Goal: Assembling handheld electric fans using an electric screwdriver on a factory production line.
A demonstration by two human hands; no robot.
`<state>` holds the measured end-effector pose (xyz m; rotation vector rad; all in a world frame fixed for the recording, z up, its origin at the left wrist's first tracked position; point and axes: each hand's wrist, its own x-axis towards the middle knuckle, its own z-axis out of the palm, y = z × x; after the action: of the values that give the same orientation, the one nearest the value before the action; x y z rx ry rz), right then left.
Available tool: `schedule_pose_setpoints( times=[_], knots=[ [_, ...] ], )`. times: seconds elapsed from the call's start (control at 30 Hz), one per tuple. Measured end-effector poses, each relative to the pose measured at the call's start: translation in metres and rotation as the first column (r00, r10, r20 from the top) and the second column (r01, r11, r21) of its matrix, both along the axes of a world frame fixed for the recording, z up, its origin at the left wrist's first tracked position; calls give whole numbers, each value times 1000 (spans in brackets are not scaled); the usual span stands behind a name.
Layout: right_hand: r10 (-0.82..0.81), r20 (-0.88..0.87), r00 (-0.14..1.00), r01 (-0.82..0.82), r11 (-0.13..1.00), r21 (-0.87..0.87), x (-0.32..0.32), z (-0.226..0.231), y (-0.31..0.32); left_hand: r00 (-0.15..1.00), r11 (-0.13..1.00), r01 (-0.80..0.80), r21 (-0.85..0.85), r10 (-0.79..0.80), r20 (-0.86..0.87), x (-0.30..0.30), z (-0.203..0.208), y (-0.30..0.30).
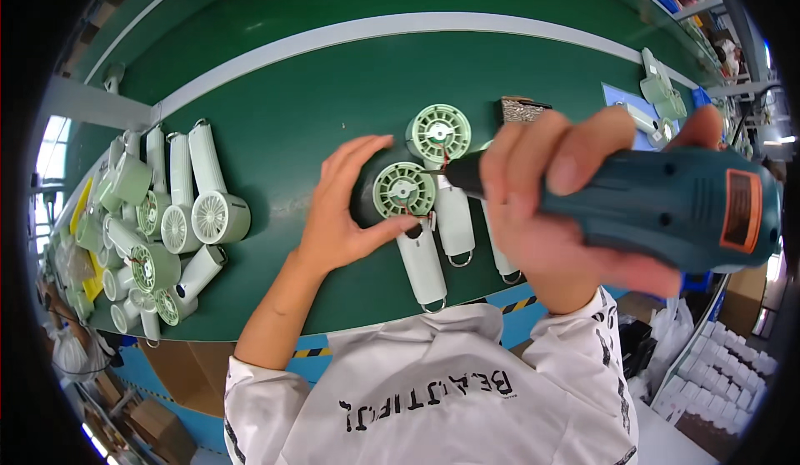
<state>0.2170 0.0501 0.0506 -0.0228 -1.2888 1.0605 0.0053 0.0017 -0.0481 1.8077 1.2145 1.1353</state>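
A pale green handheld fan [422,265] lies with its open round head [403,190] on a dark round holder [362,198], red wires showing by the neck. My left hand [342,207] curves round the holder and fan head, its thumb pressed at the neck. In my right hand [554,190] is a teal electric screwdriver [667,207], partly blurred. Its thin bit [429,172] points left at the right edge of the fan head; whether it touches a screw is too small to tell. A second open fan [441,133] lies just behind, beside the bit.
Many fans [221,215] are heaped on the green table [283,90] at left. Another fan handle [498,244] lies under my right hand. Behind it stands a small box of metal bits [522,110]. More fan parts [658,90] lie far right, near a blue sheet [617,96].
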Motion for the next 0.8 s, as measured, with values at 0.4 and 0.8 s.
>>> schedule_pose_setpoints(
  times=[0.4,0.8],
  knots=[
    [9,229,973,27,988,-153,-38,-17,-12,995,997,48,58,-43,-90,1,-7,2],
    [80,307,948,-63,996,-63,-64,-50,34,994,998,62,-6,-63,-92,1,-5,7]
  ],
)
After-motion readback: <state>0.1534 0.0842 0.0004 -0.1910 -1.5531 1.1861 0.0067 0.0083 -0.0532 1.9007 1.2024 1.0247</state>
